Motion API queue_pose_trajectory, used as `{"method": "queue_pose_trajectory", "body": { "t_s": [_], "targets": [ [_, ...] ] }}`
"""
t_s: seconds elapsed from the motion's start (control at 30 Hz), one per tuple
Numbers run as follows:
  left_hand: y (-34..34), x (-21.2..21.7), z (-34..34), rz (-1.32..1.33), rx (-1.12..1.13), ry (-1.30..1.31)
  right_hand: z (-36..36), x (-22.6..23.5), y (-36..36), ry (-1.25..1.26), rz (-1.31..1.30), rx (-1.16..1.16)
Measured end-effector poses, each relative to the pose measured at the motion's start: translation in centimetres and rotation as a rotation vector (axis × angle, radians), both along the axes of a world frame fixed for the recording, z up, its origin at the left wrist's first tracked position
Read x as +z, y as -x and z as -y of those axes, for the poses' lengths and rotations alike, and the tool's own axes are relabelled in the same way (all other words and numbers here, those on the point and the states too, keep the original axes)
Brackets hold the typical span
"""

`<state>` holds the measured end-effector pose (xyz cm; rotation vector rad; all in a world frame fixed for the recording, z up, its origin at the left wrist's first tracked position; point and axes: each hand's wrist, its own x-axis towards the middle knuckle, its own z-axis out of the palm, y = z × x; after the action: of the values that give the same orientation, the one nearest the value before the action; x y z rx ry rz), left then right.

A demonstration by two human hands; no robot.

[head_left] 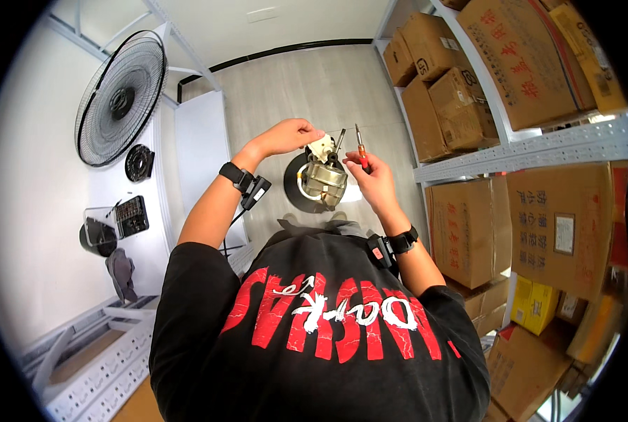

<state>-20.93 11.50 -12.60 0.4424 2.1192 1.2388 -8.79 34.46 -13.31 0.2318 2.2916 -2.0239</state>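
Risk: the bare metal fan motor with shiny stamped casing and cream plastic top part (pixel 324 176) seems to be held up mainly by one hand over the floor; a slip of that pinch could let it tilt or drop. Cause would be weight hanging off a small plastic part.
Risk 2: screwdriver tip sits close to the fingers on the motor; a skid off a screw head could jab them.
Shelving: grey metal rack stacked with brown cardboard boxes (pixel 539 63), right side of frame, top to bottom.
Table: white worktop (pixel 47 211), left side of frame.
Fan guard: round black wire grille (pixel 120 98), upper left of frame, lying on the worktop.
Motor place: centre of frame, in front of the person's chest, over a dark round base (pixel 294 190) on the pale floor.
Motor look: silver-gold casing, thin shaft poking up, cream part on top; underside hidden, hard to tell if wires hang from it.
Left hand (pixel 289 136): closed, pinching the cream top part of the motor.
Right hand (pixel 374 176): closed around a screwdriver with a red handle and slim metal shank (pixel 360 144), tip pointing up, just right of the motor.
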Motion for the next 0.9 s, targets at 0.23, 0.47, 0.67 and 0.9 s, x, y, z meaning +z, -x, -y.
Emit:
{"method": "queue_pose_trajectory", "body": {
  "t_s": [0.23, 0.47, 0.67, 0.9],
  "targets": [
    [0.9, -2.4, 0.5, -0.037, -0.103, -0.235, 1.4, 0.8, -2.5, -0.076, 0.065, -0.143],
    [0.4, -3.4, -0.4, 0.062, 0.152, -0.332, 2.9, 0.4, -3.7, 0.021, 0.102, -0.269],
    [0.6, -1.9, -1.9, -0.016, 0.138, -0.116, 3.3, 0.7, -3.6, 0.052, 0.093, -0.279],
    [3.7, 0.8, -0.2, 0.225, -0.199, -0.042, 3.6, 1.1, -3.3, 0.121, 0.092, -0.271]
  ]
}}
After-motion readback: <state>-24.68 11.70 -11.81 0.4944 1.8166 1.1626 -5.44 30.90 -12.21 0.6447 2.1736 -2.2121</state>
